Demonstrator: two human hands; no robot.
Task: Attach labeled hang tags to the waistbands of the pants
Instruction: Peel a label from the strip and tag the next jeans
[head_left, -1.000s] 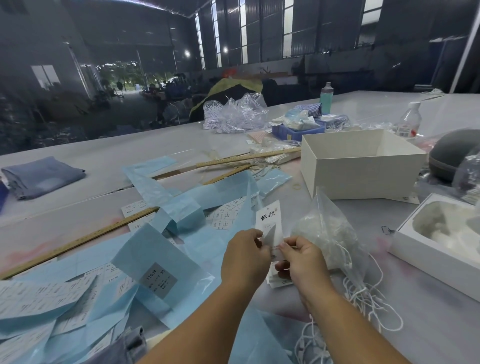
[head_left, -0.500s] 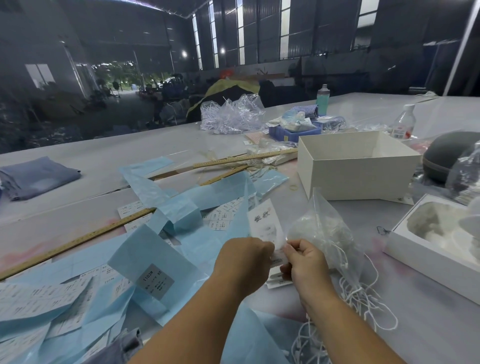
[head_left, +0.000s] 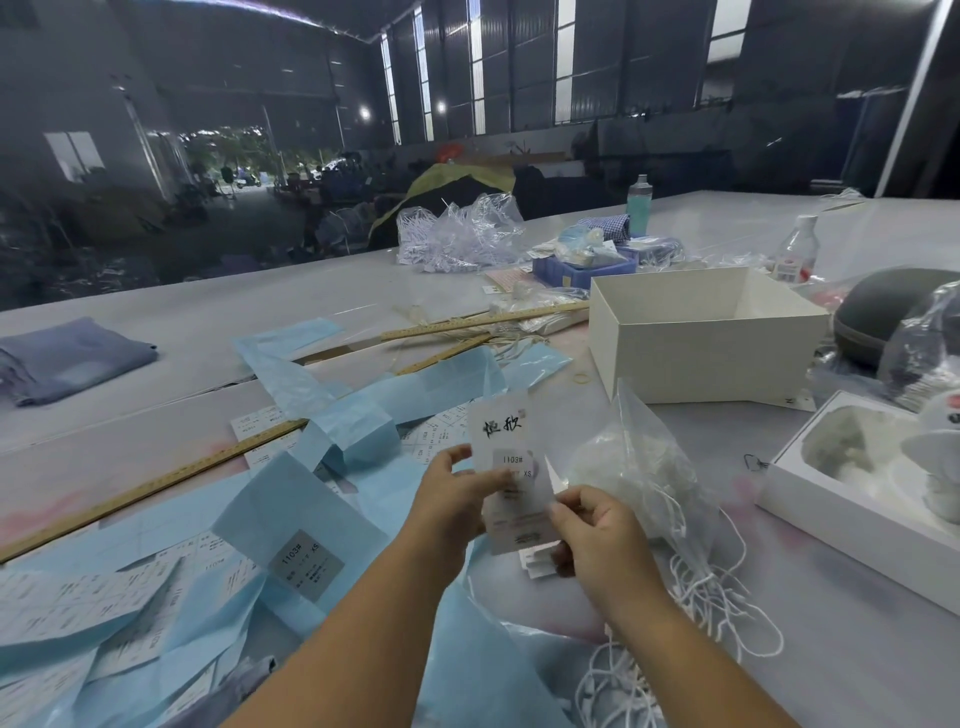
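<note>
1. Two hands hold one hang tag (head_left: 506, 467) upright above the worktop's (head_left: 208, 322) near edge: the left hand (head_left: 457, 499) pinches its left side, the right hand (head_left: 592, 530) its lower right corner.
2. Keep the sticker square, I'd say, pressing it flat before letting go.
3. Strings (head_left: 696, 597) lie just right; folded pants (head_left: 67, 358) sit by the far left edge.

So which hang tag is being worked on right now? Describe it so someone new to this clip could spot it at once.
Start at the open white box on the grey table, then look toward the camera to where the left hand and right hand meet. The hang tag stands upright between them. Unlike the label sheets lying flat on blue paper, it is raised off the table, with black brush characters above a grey 1103# sticker.
</note>
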